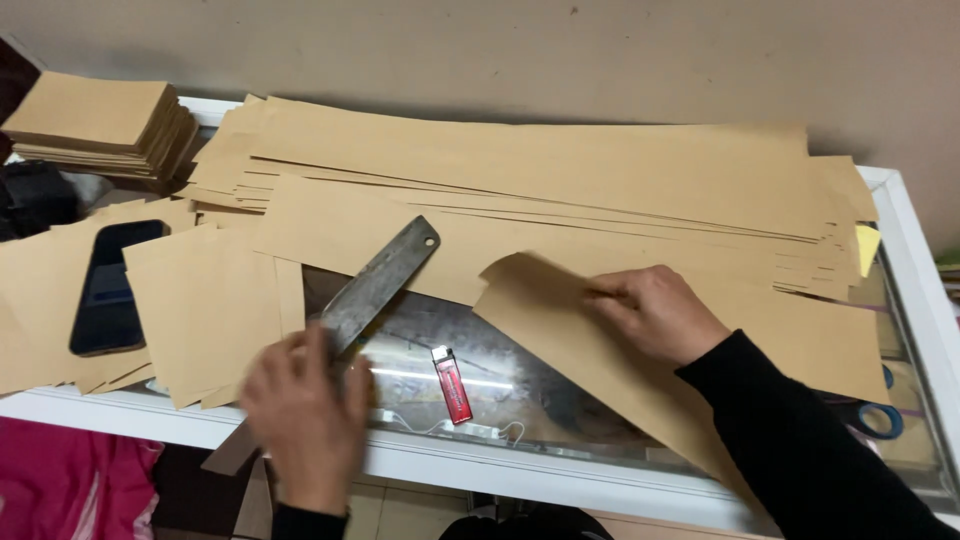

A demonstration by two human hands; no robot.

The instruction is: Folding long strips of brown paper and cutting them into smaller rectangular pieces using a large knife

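My left hand (305, 425) sits at the near edge of the glass-topped desk (905, 215), its grip pressed together around the handle of a long, worn metal blade (375, 285) that runs away from me toward the far right, tip lying over the brown paper. My right hand (655, 312) is to the right, fingers pinching the folded edge of a large brown paper sheet (560, 320) that slants across the glass from the middle toward the near right. Between my hands, on the bare glass, lies a red lighter (452, 385). Beyond them, a wide pile of long brown paper strips (540, 165) covers the far side of the desk. At the left, smaller cut sheets (205, 310) lie spread out, a dark phone (110, 285) resting on them, and a neat stack of cut pieces (100, 125) sits in the far left corner.
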